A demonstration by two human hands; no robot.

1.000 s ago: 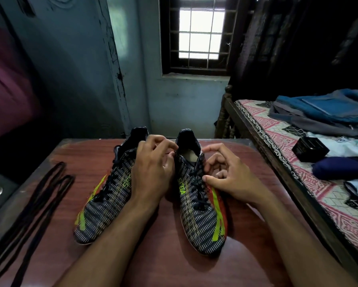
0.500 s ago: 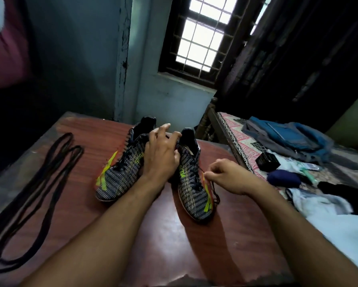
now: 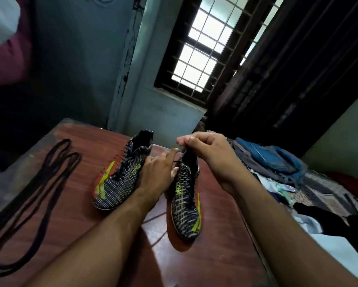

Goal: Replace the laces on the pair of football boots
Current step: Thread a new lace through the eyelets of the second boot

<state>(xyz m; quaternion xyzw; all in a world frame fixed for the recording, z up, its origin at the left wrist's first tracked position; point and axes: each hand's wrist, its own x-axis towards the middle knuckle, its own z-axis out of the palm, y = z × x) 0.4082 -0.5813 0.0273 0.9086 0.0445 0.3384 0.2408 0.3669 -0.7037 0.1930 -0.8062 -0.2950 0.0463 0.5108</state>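
Observation:
Two black striped football boots with neon-green marks stand on a reddish wooden table (image 3: 205, 262), toes toward me. The left boot (image 3: 120, 181) is still laced in black. My left hand (image 3: 156, 172) sits between the boots, thumb and fingers curled onto the inner collar of the right boot (image 3: 186, 212). My right hand (image 3: 207, 151) is raised over that boot's heel opening, fingertips pinched on what looks like its black lace. A loose stretch of the old lace (image 3: 156, 217) trails on the table under my left forearm. Spare black laces (image 3: 39, 183) lie looped at the table's left.
A bed with a patterned cover runs along the table's right edge, piled with a blue bag (image 3: 277, 160), clothes and small items. A barred window (image 3: 205, 54) and dark curtain are behind. A wall stands past the table's far edge.
My right hand rose from beside the right boot's laces to above its heel opening. The left hand stays at the boot's collar. The view tilted further and came closer.

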